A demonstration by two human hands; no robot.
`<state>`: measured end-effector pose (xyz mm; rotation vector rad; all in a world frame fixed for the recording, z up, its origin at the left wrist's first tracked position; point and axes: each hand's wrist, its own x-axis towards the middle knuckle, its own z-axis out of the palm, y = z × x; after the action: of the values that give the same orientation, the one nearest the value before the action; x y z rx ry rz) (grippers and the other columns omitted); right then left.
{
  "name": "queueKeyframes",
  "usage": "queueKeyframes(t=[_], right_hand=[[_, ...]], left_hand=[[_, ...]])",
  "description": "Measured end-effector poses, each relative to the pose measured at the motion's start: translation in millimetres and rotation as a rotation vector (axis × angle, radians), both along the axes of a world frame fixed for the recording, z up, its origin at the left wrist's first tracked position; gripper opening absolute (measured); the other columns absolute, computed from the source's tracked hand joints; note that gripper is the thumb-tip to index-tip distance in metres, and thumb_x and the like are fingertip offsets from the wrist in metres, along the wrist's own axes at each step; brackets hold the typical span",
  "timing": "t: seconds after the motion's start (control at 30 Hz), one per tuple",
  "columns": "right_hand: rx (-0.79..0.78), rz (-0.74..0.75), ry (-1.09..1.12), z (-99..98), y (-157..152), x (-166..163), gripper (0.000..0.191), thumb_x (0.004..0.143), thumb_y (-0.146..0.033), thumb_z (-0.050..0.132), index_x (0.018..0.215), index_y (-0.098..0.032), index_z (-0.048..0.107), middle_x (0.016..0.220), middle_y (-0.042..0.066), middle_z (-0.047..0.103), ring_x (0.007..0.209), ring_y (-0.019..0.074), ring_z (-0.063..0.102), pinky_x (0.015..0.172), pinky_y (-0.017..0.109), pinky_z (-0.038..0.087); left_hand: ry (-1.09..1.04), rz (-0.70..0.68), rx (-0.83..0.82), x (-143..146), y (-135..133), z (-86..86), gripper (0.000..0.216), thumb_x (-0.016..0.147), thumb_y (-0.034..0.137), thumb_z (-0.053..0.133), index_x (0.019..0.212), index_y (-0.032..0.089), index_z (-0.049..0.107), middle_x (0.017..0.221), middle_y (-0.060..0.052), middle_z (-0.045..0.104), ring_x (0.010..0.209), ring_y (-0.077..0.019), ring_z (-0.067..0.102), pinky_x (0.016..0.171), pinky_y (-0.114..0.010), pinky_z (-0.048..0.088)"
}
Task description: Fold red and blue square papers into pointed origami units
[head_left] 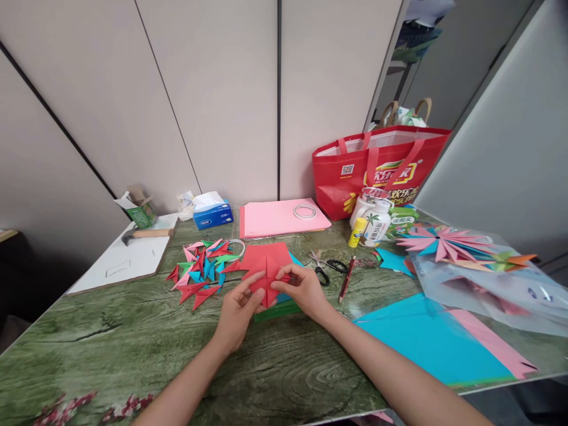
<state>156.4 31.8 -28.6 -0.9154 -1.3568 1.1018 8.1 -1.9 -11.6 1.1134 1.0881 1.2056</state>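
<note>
Between my two hands is a piece of red folded paper with a crease down its middle. My left hand pinches its left side, and my right hand pinches its right side, thumbs close together near the middle. Behind and beneath it lie more red paper and a stack of green paper. To the left is a pile of small folded paper pieces in red, blue, pink and green. Black-handled scissors and a dark red pencil lie right of my right hand.
Pink sheets with a tape roll lie at the back. A blue tissue box, hammer, glue stick, white bottle and red bag stand or lie around. Blue paper and paper stars are at right.
</note>
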Motion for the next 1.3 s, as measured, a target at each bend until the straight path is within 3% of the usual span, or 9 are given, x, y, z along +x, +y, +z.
queueKeyframes(t=[0.13, 0.27, 0.63, 0.8, 0.93, 1.1, 1.3], right_hand=[[0.005, -0.017, -0.012, 0.2, 1.1, 0.8, 0.025, 0.056, -0.036, 0.072, 0.063, -0.017, 0.056, 0.060, -0.001, 0.057, 0.054, 0.0116, 0.051, 0.050, 0.023, 0.043], [-0.012, -0.015, -0.002, 0.2, 1.3, 1.0, 0.025, 0.056, -0.036, 0.072, 0.064, -0.017, 0.057, 0.059, -0.002, 0.056, 0.052, 0.0113, 0.050, 0.049, 0.023, 0.043], [-0.020, -0.019, 0.038, 0.3, 1.1, 0.2, 0.025, 0.052, -0.033, 0.074, 0.062, -0.017, 0.057, 0.059, -0.002, 0.056, 0.052, 0.0104, 0.049, 0.047, 0.022, 0.041], [-0.037, 0.007, 0.087, -0.4, 2.4, 0.8, 0.028, 0.050, -0.032, 0.076, 0.061, -0.017, 0.054, 0.059, -0.003, 0.054, 0.052, 0.0098, 0.048, 0.047, 0.021, 0.040], [-0.037, 0.035, 0.077, 1.1, 3.5, 2.3, 0.027, 0.051, -0.032, 0.075, 0.060, -0.017, 0.054, 0.057, -0.003, 0.054, 0.051, 0.0097, 0.048, 0.049, 0.022, 0.041], [0.011, 0.088, -0.021, -0.5, 5.2, 5.2, 0.021, 0.058, -0.030, 0.071, 0.071, -0.017, 0.061, 0.073, 0.001, 0.061, 0.069, 0.0145, 0.055, 0.057, 0.024, 0.046], [0.003, 0.117, -0.030, -4.4, 4.7, 3.9, 0.022, 0.057, -0.024, 0.071, 0.076, -0.016, 0.061, 0.077, 0.002, 0.059, 0.071, 0.0142, 0.055, 0.058, 0.024, 0.046]], left_hand=[[0.056, -0.046, 0.030, -0.2, 0.8, -2.2, 0.061, 0.055, 0.029, 0.073, 0.113, 0.018, 0.056, 0.058, 0.004, 0.053, 0.053, -0.0098, 0.052, 0.060, -0.025, 0.048], [0.085, -0.075, 0.054, -1.1, 1.7, -5.9, 0.055, 0.059, 0.029, 0.070, 0.111, 0.017, 0.056, 0.056, 0.005, 0.051, 0.053, -0.0092, 0.053, 0.064, -0.028, 0.049], [0.123, -0.048, 0.123, 1.9, 0.0, -5.6, 0.050, 0.062, 0.026, 0.069, 0.109, 0.018, 0.055, 0.053, 0.007, 0.052, 0.044, -0.0059, 0.047, 0.054, -0.022, 0.048], [0.149, -0.085, 0.156, -0.1, 0.4, -10.2, 0.023, 0.063, 0.022, 0.067, 0.084, 0.016, 0.065, 0.077, -0.004, 0.069, 0.069, -0.0157, 0.064, 0.068, -0.027, 0.051], [0.165, -0.079, 0.148, -1.7, 1.2, -13.3, 0.014, 0.062, 0.022, 0.067, 0.074, 0.015, 0.066, 0.077, -0.006, 0.071, 0.075, -0.0201, 0.065, 0.073, -0.031, 0.051], [0.131, 0.003, 0.100, -1.0, 1.2, -8.3, 0.020, 0.059, 0.023, 0.070, 0.076, 0.016, 0.064, 0.077, -0.004, 0.070, 0.073, -0.0183, 0.064, 0.068, -0.027, 0.050], [0.088, 0.142, 0.140, -2.8, 3.1, -11.2, 0.033, 0.068, 0.029, 0.063, 0.097, 0.017, 0.057, 0.054, 0.005, 0.055, 0.050, -0.0100, 0.054, 0.050, -0.020, 0.046]])
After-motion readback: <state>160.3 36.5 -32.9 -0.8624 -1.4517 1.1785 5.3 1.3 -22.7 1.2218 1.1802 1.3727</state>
